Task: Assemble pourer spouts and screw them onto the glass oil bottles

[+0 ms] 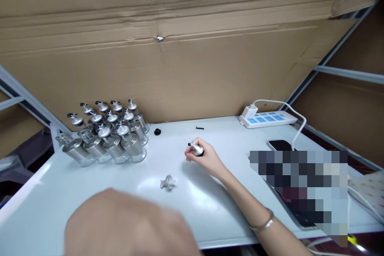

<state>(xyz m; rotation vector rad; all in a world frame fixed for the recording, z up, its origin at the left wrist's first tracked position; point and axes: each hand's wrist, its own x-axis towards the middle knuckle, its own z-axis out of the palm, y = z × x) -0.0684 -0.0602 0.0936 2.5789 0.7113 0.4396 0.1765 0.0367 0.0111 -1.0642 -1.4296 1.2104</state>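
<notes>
Gripping a small silver cap, right hand is closed on it, right of the bottle cluster. Left hand blurred, nearer the loose fitting; grip unclear.

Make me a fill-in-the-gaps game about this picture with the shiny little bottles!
1. The right hand holds a small silver ____ with a black tip.
2. The cluster of glass bottles stands on the ____ side of the table.
3. The white cable plugs into the power ____ at the back right.
4. A small clear plastic piece lies ____ on the table, near the blurred left hand.

Missing words: cap; left; strip; loose
</notes>
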